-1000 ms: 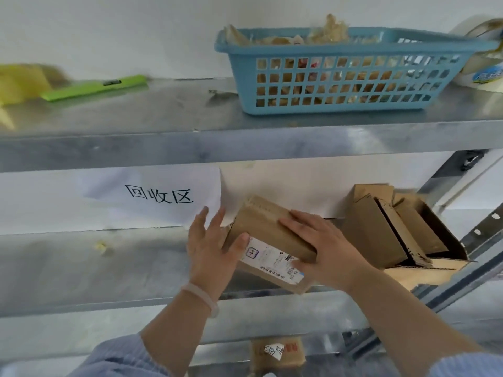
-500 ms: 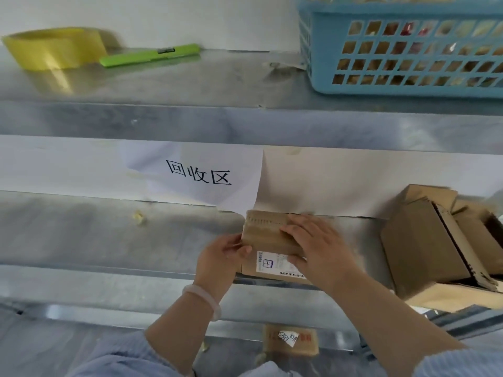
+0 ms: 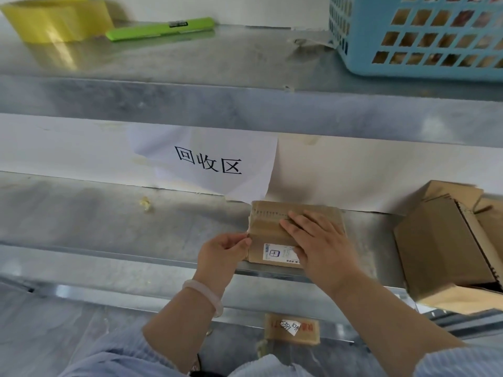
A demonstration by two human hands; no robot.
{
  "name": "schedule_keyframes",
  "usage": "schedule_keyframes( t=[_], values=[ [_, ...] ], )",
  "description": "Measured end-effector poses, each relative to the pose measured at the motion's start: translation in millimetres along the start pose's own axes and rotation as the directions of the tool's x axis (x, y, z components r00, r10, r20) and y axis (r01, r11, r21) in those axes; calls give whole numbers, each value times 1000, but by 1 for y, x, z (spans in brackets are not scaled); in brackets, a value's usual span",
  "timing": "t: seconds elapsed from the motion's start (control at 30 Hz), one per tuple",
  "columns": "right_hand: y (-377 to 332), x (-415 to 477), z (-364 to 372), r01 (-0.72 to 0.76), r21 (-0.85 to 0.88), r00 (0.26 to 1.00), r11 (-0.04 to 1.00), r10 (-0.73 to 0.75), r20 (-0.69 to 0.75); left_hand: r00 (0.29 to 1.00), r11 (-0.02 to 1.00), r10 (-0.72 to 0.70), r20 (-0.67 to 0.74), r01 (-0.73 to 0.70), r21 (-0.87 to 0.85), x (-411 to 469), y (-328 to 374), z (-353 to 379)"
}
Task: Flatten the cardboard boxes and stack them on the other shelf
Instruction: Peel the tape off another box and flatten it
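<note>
A flattened brown cardboard box (image 3: pixel 268 227) with a white shipping label lies on the middle metal shelf (image 3: pixel 109 219), below a paper sign with black characters. My right hand (image 3: pixel 318 240) lies palm down on top of it, fingers straight, pressing it flat. My left hand (image 3: pixel 221 250) is at the box's left edge, its curled fingertips pinching that edge. Several unflattened cardboard boxes (image 3: pixel 446 246) are piled at the right end of the same shelf.
The upper shelf carries a yellow tape roll (image 3: pixel 57 19), a green utility knife (image 3: pixel 160 28) and a blue plastic basket (image 3: pixel 419 36). Another small taped box (image 3: pixel 292 329) sits on a lower level under my hands. The shelf's left part is bare metal with a small scrap (image 3: pixel 145 204).
The box went from tilted and held up in both hands to lying flat on the shelf. My right hand moved onto its top; my left hand shifted to its left edge.
</note>
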State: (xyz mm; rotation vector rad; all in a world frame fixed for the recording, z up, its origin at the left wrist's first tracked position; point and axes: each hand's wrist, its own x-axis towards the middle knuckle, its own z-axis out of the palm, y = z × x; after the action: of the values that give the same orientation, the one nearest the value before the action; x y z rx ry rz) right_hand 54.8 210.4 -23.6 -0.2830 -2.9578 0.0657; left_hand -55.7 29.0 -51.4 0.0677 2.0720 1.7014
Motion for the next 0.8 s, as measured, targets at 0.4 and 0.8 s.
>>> schedule_keyframes(
  t=[0.4, 0.8],
  values=[
    [2, 11, 6, -20, -32, 992, 999, 23, 126, 996, 982, 85, -21, -80, 173, -2, 6, 7],
    [4, 10, 6, 19, -58, 987, 998, -10, 161, 969, 912, -120, 214, 193, -363, -8, 17, -2]
  ],
)
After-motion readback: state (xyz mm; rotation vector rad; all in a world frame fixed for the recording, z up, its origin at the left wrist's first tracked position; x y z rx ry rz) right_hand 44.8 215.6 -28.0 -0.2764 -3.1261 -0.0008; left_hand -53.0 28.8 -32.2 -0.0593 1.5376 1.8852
